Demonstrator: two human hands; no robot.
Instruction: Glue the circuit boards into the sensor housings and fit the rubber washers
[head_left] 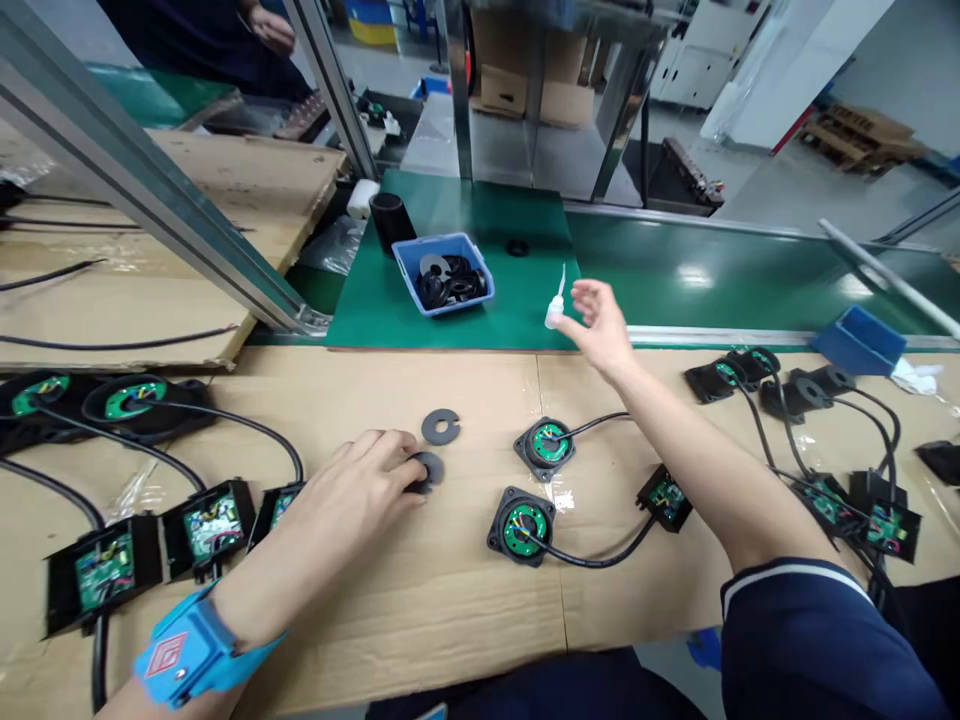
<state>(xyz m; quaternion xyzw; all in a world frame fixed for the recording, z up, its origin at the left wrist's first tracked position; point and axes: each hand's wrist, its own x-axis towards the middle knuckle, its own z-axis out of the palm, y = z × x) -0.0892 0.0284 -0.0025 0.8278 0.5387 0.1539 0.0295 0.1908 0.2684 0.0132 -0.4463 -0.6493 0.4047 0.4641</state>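
My left hand (360,490) lies on the cardboard with its fingertips pressed on a dark grey slotted disc (427,468). A second grey disc (440,426) lies just beyond it. My right hand (600,325) is stretched out over the green mat edge, fingers loosely apart, right beside a small white nozzle bottle (556,305); whether it touches the bottle I cannot tell. Two round black housings with green circuit boards (546,446) (520,525) and black cables lie between my hands.
A blue bin of black rings (442,272) and a black cylinder (390,220) stand on the green mat (480,220). More wired black modules lie at left (105,570) and right (825,490). A metal frame post (150,190) slants across the left. Another person stands at top left.
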